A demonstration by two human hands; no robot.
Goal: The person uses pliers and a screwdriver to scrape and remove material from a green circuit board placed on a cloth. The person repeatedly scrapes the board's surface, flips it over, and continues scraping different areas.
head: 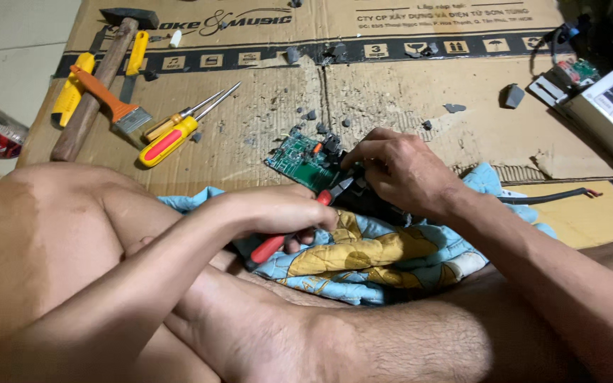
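Support surface: flattened cardboard sheet (406, 106) over pale floor tiles (15, 42). Resting directly on it — hammer (101, 71), orange-handled brush (111, 103), two screwdrivers (179, 131), scattered grey fragments (514, 95), patterned blue-and-yellow cloth (370, 255) at the near edge.
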